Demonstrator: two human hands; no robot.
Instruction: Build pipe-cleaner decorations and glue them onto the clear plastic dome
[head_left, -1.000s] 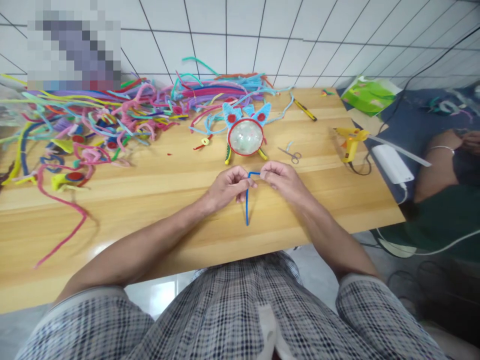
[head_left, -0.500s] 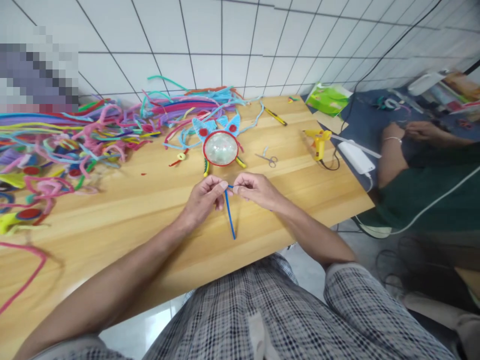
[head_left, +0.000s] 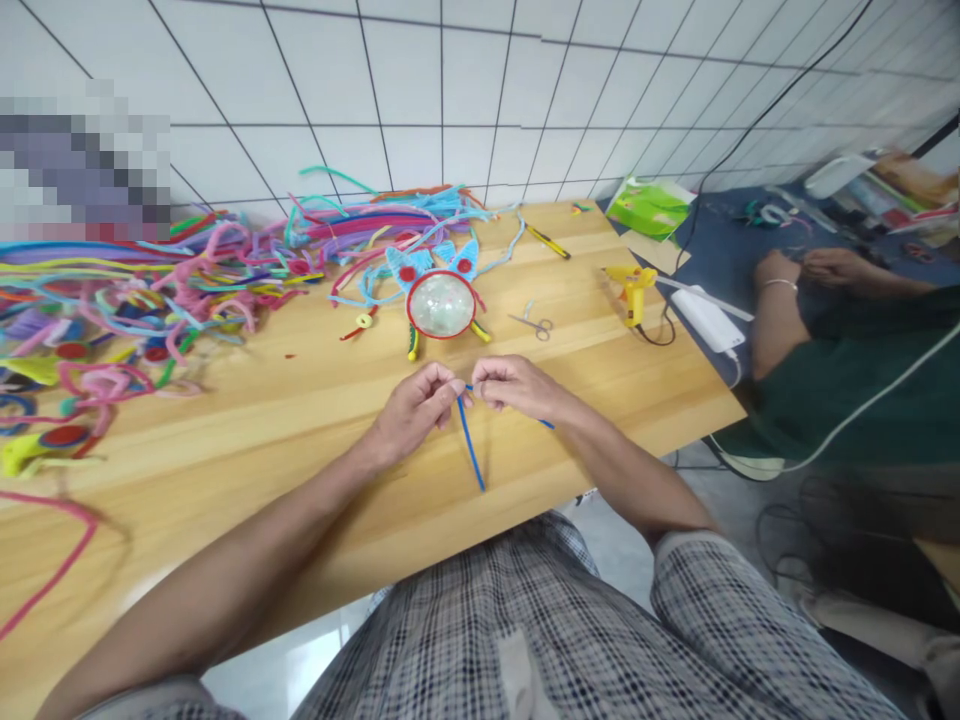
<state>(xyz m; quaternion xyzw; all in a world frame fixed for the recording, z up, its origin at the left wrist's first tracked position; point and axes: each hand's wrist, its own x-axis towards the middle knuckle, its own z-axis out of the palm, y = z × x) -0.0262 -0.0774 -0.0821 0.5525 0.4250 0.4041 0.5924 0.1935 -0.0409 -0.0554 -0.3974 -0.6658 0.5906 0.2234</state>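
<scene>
A blue pipe cleaner (head_left: 472,444) is pinched between both hands above the wooden table. My left hand (head_left: 422,405) has thumb and fingertips closed on it, and one straight length hangs down from there toward the table's front edge. Close beside it, my right hand (head_left: 517,388) grips the same pipe cleaner; a short blue end shows below that wrist. Just beyond the hands lies a clear round piece (head_left: 442,304) with a red rim, light-blue pointed ears and yellow-and-green legs.
Colourful pipe cleaners (head_left: 225,265) are heaped at the left and back. Scissors (head_left: 534,325), a yellow cutter (head_left: 549,241) and a yellow glue gun (head_left: 636,294) lie to the right. Another person's hand (head_left: 832,268) is at the blue table.
The view has tilted slightly, so everything sits a little lower. A blue end now shows below my right wrist. Both hands still grip the pipe cleaner.
</scene>
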